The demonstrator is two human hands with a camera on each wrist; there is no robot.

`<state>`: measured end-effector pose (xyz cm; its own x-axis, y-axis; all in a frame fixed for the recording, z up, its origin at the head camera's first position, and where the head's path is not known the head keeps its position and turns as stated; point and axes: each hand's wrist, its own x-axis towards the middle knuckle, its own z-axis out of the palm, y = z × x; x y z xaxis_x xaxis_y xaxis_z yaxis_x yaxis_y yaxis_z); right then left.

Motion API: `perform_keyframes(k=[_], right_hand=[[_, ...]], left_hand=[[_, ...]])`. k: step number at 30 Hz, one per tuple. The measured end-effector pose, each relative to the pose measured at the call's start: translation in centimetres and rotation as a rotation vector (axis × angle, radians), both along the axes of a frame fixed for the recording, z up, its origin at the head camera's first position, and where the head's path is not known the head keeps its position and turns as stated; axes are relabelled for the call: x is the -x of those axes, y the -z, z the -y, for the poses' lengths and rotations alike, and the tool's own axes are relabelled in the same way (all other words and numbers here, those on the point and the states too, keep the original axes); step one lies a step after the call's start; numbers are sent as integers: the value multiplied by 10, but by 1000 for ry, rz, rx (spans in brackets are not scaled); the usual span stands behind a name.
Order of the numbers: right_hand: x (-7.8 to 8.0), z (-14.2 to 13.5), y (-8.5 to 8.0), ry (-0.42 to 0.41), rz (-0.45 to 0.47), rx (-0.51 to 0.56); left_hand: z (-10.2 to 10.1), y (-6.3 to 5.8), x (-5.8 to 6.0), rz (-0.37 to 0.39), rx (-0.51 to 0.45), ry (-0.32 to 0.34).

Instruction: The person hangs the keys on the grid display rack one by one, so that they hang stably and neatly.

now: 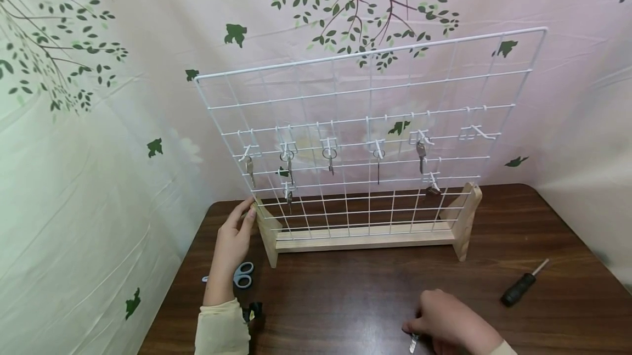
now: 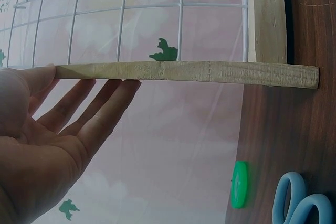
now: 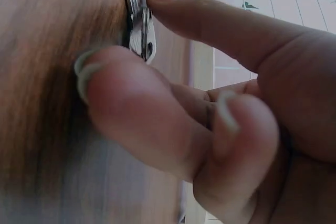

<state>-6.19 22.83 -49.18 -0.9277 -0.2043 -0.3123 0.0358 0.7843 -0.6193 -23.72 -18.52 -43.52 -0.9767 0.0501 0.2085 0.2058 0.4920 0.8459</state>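
A white wire grid stands in a wooden base. My left hand touches the upper end of the base's left side board; in the left wrist view straight fingers meet its outer face and the thumb lies at its end. Low over the near table, my right hand has its fingers bent around a silver key. In the right wrist view the thumb tip is right at the key, its lower end hidden behind a blurred fingertip; I cannot tell if it is pinched.
White hooks on the grid carry several keys, and one hook at right is bare. Blue-handled scissors and a black item lie by the left forearm. A green disc is near the scissors. A screwdriver lies at right.
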Motion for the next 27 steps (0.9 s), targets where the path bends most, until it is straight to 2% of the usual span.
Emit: perform_keyframes(k=[4, 10, 22, 27], right_hand=[[5, -1, -1, 39, 43, 35], [14, -3, 0, 119, 25, 4], [32, -6, 6, 152, -31, 22], [41, -6, 8, 197, -36, 17]], left_hand=[[0, 0, 0, 4, -16, 6], [-1, -1, -1, -6, -2, 4], [0, -1, 0, -8, 13, -9], [0, -1, 0, -15, 16, -12]])
